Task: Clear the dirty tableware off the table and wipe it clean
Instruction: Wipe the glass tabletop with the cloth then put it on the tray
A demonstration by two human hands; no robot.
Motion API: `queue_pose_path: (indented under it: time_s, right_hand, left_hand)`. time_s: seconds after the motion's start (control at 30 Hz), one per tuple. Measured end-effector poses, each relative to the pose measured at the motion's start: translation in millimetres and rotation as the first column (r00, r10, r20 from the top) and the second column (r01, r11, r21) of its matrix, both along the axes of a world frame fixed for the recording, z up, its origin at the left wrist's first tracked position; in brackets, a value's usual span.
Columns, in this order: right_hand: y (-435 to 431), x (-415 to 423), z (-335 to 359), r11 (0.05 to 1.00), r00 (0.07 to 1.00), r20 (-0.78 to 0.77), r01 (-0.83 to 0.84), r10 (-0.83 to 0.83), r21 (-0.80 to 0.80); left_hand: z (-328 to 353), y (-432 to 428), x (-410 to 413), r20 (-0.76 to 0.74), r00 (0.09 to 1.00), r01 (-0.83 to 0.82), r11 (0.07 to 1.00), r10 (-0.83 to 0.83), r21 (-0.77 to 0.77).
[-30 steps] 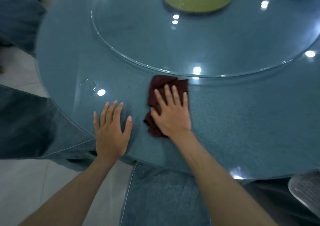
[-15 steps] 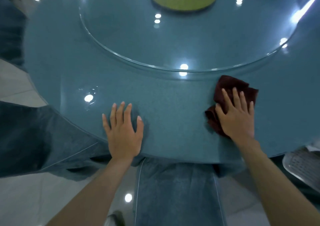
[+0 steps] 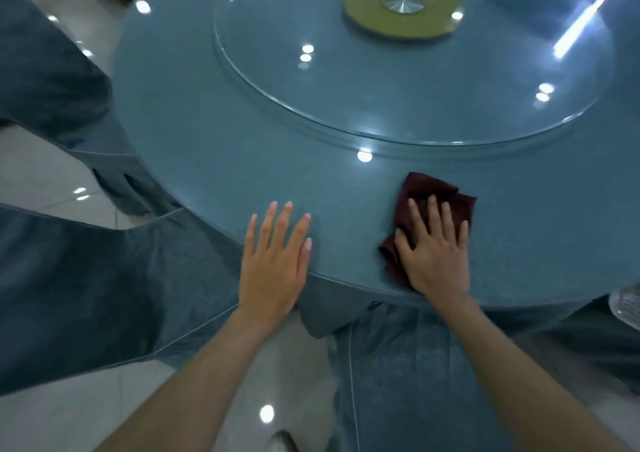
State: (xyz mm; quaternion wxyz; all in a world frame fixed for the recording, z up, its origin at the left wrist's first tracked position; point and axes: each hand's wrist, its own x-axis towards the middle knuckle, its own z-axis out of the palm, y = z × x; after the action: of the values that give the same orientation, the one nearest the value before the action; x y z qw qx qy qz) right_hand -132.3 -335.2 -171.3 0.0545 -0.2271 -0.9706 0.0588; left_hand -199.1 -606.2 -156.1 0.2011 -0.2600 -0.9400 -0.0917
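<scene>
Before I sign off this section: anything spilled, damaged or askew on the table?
Nothing stands out. The table shows only light reflections, the glass turntable looks intact, the right hand presses the dark red cloth flat, and the left hand rests at the edge.

The round blue bench (image 3: 207, 122) carries a glass turntable (image 3: 381, 98) at its centre and a crumpled dark red cloth (image 3: 429, 188) near its six o'clock rim.

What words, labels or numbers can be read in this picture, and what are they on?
None: no text shows on the dark red cloth under the right hand, the blue table, the glass turntable or its yellow-green disc.
</scene>
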Motion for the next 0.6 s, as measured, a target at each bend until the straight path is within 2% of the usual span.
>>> queue_pose_path:
  time_s: [0.17,0.3,0.43,0.6]
  right_hand:
    - [-98,-45,2,0.997,0.997,-0.009,-0.080,0.079,-0.015]
    - [-140,-61,5,0.987,0.987,-0.015,-0.159,0.158,-0.035]
    - [-125,-57,2,0.984,0.985,-0.026,-0.169,0.168,-0.050]
    - [-69,-32,-2,0.999,0.998,-0.054,-0.037,0.036,-0.032]
  left_hand:
    - [-1,-88,-42,0.061,0.988,-0.141,0.988,0.144,-0.058]
    - [-1,-113,-75,0.067,0.991,-0.109,0.985,0.119,-0.136]
    - [2,-98,-100,0.097,0.986,-0.133,0.989,0.139,-0.061]
    - [4,-76,-136,0.254,0.951,-0.198,0.978,0.176,0.064]
